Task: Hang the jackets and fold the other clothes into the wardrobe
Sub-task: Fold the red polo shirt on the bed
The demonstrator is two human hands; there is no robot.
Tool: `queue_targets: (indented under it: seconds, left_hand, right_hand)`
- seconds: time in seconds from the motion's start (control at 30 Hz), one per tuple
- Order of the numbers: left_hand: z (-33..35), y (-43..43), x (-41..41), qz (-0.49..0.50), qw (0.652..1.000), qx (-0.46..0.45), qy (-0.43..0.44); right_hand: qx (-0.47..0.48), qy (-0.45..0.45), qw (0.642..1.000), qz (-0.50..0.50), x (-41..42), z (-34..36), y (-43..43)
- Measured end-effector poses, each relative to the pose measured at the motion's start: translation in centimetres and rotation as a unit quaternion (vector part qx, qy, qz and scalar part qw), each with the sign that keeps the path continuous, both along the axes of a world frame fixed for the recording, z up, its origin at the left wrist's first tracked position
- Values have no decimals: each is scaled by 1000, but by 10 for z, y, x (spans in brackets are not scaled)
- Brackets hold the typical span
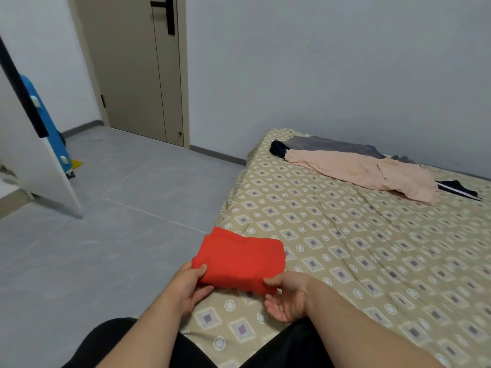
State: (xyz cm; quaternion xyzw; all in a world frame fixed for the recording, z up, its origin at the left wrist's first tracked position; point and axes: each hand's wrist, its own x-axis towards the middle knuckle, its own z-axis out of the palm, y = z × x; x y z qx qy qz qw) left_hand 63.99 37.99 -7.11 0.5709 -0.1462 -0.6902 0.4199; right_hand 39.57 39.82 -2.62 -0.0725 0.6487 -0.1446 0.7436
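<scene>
Bedroom, domestic. Bed point(345, 248) under a beige diamond-patterned sheet, set against a plain pale wall point(318, 62); loose clothes point(358, 171) lying at its far side. Grey tiled floor point(106, 235) with dark skirting. Closed taupe door point(132, 75) with black handle. White wardrobe door point(39, 168) standing open at left.

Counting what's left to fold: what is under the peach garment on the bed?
A grey garment and dark navy pieces poke out from beneath the peach garment. Whatever else it covers is hidden.
</scene>
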Motion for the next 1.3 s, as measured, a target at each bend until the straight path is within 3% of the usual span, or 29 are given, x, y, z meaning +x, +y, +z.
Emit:
queue_targets:
  seconds: [0.17, 0.3, 0.4, 0.53, 0.63, 0.8, 0.93, 1.0, 1.07, 1.13, 1.2, 1.23, 1.3]
  left_hand:
    - [-4, -1, 0, -36, 999, -23, -13]
    - [-15, -10, 2, 57, 995, -26, -74]
    - [-20, -10, 2, 90, 989, -16, -120]
    - [-15, -8, 2, 39, 988, -19, -148]
    - [-9, -8, 4, -14, 969, -68, -237]
    - [-8, -9, -1, -66, 938, -143, -309]
    - [-14, -14, -5, -50, 900, -152, -404]
    - [-14, -11, -8, -67, 878, -165, -445]
    - [-12, -8, -13, -87, 832, -201, -510]
    - [-7, -10, -17, -93, 734, -285, -610]
    - [2, -13, -23, -101, 631, -416, -647]
    - [4, -16, -27, -128, 593, -458, -649]
    - [2, -18, -37, -239, 581, -448, -636]
  right_hand:
    - [-36, 38, 999, -4, 7, -1, 0]
    - [-49, 51, 995, -75, 2, -1, -2]
    - [-32, 74, 996, -47, -2, -3, -1]
    - [-39, 118, 992, 9, 4, -7, 0]
    - [-66, 151, 986, 13, 8, -8, -2]
    - [-136, 145, 974, -110, 7, -16, -13]
    - [-161, 267, 947, -80, 0, -28, -26]
    - [-179, 366, 913, -6, 2, -29, -28]
    - [-231, 482, 843, 55, 6, -28, -26]
    - [-342, 583, 725, 128, 12, -27, -23]
    - [-448, 594, 620, 251, 23, -30, -17]
    - [-458, 580, 603, 300, 27, -33, -17]
    - [-412, 561, 619, 364, 30, -41, -17]
